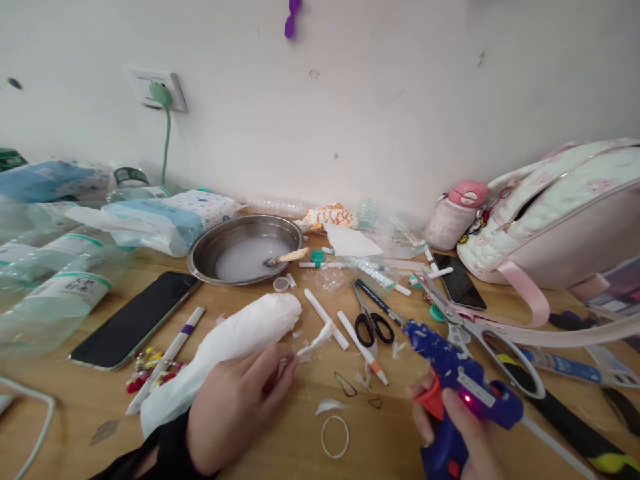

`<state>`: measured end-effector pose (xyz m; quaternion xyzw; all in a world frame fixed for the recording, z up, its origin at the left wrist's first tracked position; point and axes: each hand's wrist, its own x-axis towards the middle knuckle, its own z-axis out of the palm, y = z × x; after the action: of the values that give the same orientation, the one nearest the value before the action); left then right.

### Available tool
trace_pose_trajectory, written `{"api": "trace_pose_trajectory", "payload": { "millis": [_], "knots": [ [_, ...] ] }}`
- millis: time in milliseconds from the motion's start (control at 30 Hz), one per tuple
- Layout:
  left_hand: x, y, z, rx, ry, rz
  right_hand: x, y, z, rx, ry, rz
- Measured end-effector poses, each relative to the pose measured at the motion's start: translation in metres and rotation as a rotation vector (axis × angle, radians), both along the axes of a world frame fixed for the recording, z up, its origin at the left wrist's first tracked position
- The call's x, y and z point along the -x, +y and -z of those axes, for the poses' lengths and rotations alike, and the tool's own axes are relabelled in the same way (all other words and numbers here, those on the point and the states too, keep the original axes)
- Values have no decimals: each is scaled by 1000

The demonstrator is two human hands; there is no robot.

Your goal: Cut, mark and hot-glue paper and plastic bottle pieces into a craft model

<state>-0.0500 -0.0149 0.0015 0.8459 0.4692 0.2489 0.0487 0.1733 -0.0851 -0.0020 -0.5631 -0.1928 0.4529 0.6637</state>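
Note:
My left hand [240,400] has its fingers pinched around the lower end of a small twisted white piece [319,339]. Under and beside that hand lies a long white wrapped form [245,328]. In my right hand [467,433] is a blue glue gun [463,373] with an orange trigger and a lit red light, its nozzle pointing up and left. Between the hands are black-handled scissors [367,320], white markers [326,319] and a white ring [335,437] on the wooden table.
A metal bowl [196,260] of cloudy liquid stands near the wall. Phones [137,320], plastic bottles [75,293] and beads [150,367] are on the left. Large scissors [510,360], a pink bottle [453,217] and a backpack [575,220] are on the right.

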Motion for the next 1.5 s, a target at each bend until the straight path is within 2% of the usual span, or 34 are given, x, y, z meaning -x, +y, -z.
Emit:
{"api": "trace_pose_trajectory", "payload": {
  "millis": [100,167,267,400,533,833,1067,1300,1500],
  "knots": [
    [-6,-3,-5,417,-156,-101,-13,9,-2,-33,132,-7],
    [-10,-6,-8,615,-286,-103,-19,14,-2,-44,177,-17],
    [-16,-10,-10,797,-395,-66,-24,20,2,-55,191,-36],
    [-21,-13,-11,935,-374,-13,-24,24,5,-42,188,-51],
    [-22,-11,-10,1013,-379,4,-21,25,1,-19,181,-35],
    [-21,-9,2,977,-376,-21,-18,22,-2,55,191,-47],
    [-20,-6,1,981,-382,-18,-15,21,-2,47,209,-91],
    [-22,-3,-3,1221,-633,27,-17,22,7,55,272,-108],
    [-22,-4,-3,1349,-835,-48,-18,23,10,64,280,-118]
  ]
}}
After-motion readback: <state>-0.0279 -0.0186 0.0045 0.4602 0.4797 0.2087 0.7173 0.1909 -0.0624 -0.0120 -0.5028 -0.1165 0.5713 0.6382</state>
